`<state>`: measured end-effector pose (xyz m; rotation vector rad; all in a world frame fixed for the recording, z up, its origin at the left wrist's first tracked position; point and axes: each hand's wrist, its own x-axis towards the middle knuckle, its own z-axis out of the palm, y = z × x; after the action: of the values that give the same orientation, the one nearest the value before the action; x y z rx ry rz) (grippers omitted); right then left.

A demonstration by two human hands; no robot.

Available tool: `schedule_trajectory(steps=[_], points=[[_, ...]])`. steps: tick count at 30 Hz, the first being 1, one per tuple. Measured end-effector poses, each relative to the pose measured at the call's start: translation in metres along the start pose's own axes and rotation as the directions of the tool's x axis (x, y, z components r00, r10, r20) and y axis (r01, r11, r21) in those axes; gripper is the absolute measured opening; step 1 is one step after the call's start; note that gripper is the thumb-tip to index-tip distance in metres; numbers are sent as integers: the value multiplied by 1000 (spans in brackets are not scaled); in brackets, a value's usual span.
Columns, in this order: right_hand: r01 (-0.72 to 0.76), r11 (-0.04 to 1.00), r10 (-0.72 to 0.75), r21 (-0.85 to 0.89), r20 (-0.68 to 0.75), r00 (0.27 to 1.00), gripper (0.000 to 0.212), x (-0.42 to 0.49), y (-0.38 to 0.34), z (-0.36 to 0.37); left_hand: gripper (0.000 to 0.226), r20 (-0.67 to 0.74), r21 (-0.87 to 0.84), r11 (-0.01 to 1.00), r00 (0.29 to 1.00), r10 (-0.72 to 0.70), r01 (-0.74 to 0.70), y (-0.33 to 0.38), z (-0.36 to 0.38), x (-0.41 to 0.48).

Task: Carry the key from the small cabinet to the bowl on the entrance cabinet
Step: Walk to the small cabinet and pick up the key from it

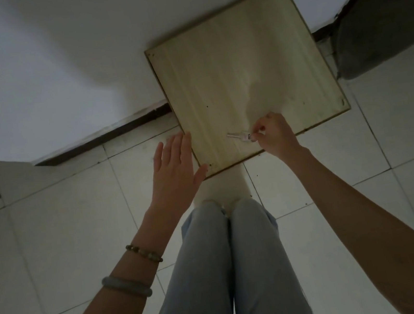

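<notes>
A small silver key (237, 136) lies on the pale wooden top of the small cabinet (241, 74), near its front edge. My right hand (274, 134) pinches the key's ring end with thumb and fingers, the blade pointing left. My left hand (176, 167) hovers flat and open beside the cabinet's front left corner, fingers spread, holding nothing. The bowl and the entrance cabinet are out of view.
The cabinet stands against a white wall with a dark skirting board (103, 135). A dark grey object (384, 25) sits to its right. White floor tiles (49, 238) lie below. My legs in light jeans (231, 262) stand before the cabinet.
</notes>
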<state>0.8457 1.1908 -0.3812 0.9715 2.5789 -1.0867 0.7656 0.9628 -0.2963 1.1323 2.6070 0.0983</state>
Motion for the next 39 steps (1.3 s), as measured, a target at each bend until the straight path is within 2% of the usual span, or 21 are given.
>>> schedule_trajectory(steps=[4,7,10,15,18,23,26,31,39], points=[[2,998,-3,61,18,1000,20,-11,-19,-14,67,-7,-9,1000,1000,-4,4,0,-19,-1],[43,995,-44,87,6,999,11,-30,-46,-38,67,-3,-17,1000,1000,-9,9,1,-45,-8],[76,976,-75,204,-12,997,5,-55,-81,-73,67,-23,-20,1000,1000,-17,17,1,-79,-23],[174,919,-173,353,-34,984,9,-108,-157,-136,65,-98,-58,996,993,-70,65,4,-153,-57],[196,864,-210,465,-21,977,19,-140,-207,-166,65,-160,-94,991,982,-105,91,6,-197,-80],[206,752,-322,626,76,944,18,-181,-278,-201,66,-277,-131,978,941,-193,162,6,-246,-123],[217,714,-420,666,159,893,16,-196,-310,-210,66,-329,-149,955,898,-291,255,6,-261,-152],[206,695,-539,689,310,783,12,-219,-350,-208,66,-395,-208,880,787,-474,426,16,-269,-198],[312,735,-640,602,461,615,6,-256,-386,-179,67,-413,-270,678,554,-723,684,37,-262,-268]])
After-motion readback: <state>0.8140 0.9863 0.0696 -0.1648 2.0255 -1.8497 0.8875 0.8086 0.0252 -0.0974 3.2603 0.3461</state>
